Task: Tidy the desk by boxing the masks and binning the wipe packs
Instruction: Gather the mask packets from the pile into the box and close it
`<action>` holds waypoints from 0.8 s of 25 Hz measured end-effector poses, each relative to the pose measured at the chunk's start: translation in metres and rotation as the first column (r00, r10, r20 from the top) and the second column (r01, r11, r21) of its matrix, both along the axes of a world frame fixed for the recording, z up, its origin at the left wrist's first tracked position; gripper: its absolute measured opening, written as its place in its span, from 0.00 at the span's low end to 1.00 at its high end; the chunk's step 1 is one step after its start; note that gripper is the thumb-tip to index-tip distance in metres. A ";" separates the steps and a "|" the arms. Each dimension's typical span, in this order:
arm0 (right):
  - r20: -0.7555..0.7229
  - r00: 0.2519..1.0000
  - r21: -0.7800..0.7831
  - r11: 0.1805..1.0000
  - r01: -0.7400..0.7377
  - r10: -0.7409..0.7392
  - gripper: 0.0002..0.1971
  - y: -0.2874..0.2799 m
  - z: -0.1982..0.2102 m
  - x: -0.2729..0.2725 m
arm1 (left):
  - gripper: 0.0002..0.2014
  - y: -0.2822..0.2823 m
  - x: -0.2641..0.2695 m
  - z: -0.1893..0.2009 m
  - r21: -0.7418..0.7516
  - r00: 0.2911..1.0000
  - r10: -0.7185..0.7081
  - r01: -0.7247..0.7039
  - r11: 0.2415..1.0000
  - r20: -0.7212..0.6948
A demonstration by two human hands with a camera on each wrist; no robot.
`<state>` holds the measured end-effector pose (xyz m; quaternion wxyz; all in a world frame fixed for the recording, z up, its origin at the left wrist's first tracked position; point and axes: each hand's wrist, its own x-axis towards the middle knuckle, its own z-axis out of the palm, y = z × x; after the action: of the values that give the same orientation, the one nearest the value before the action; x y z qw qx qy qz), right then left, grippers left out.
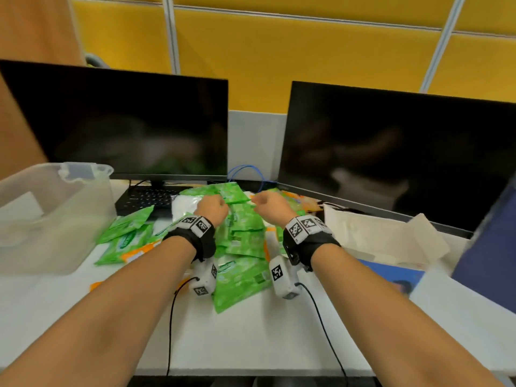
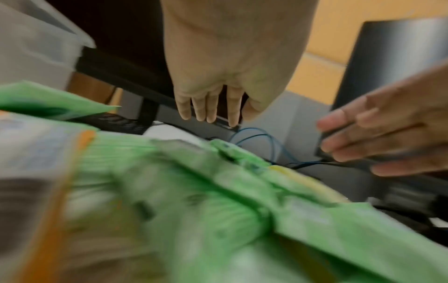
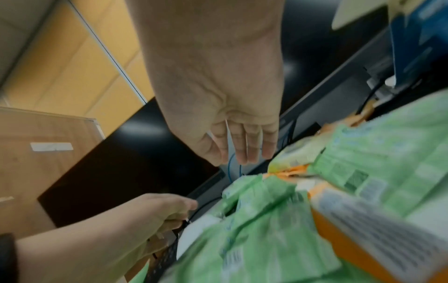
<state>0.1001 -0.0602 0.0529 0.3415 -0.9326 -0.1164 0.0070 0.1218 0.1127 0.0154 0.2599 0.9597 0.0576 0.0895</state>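
Across the middle of the white table (image 1: 251,339) I see a heap of green wipe packs (image 1: 243,241), flat pouches lying at mixed angles; the nearest one (image 1: 240,280) has its long axis running from near left to far right, while a pair at the left (image 1: 125,236) point toward the keyboard (image 1: 145,198). My left hand (image 1: 213,209) and right hand (image 1: 269,205) hover side by side over the far end of the heap. From the wrist views the fingers of both hang straight and loose, each grip wide and holding nothing, clear of the packs below. A clear plastic bin (image 1: 55,216) stands at the far left, just beside the leftmost packs. A white box (image 1: 385,238) with its flaps up sits at the right, under the right monitor (image 1: 399,152). Orange-edged packets (image 1: 136,254) show among the green ones; blur keeps me from telling what they are.
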 end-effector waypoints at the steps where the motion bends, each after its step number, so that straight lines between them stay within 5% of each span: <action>1: -0.067 0.997 -0.058 0.998 -0.040 0.036 0.19 0.007 -0.010 0.005 | 0.16 0.020 0.001 -0.011 -0.009 0.997 0.078 -0.078 0.997 -0.014; 4: -0.248 0.957 -0.204 0.958 -0.202 0.149 0.26 0.031 -0.031 0.012 | 0.25 0.062 0.001 -0.040 -0.079 0.961 0.237 -0.250 0.965 -0.145; 9: -0.376 0.911 -0.474 0.809 -0.347 0.170 0.48 0.070 -0.054 0.022 | 0.33 0.093 0.022 -0.071 -0.239 0.932 0.256 -0.318 0.917 -0.257; 13: -0.323 0.937 -0.447 0.851 -0.277 0.136 0.39 0.070 -0.073 0.040 | 0.22 0.103 0.038 -0.083 -0.290 0.943 0.204 -0.280 0.915 -0.265; 15: -0.247 0.962 -0.363 0.910 -0.202 0.114 0.34 0.065 -0.084 0.048 | 0.20 0.106 0.042 -0.088 -0.284 0.951 0.173 -0.245 0.927 -0.258; 17: -0.188 0.981 -0.091 0.993 -0.073 0.055 0.28 0.059 -0.086 0.054 | 0.18 0.108 0.041 -0.088 -0.305 0.964 0.169 -0.227 0.925 -0.203; 20: -0.225 0.960 0.374 0.896 0.241 -0.164 0.24 0.047 -0.079 0.058 | 0.16 0.108 0.036 -0.087 -0.471 0.967 0.256 -0.231 0.851 -0.012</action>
<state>0.1585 -0.0134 -0.0262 0.5319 -0.8459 0.0153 0.0352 0.1577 0.2206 -0.0720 0.4718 0.8508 0.1919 0.1295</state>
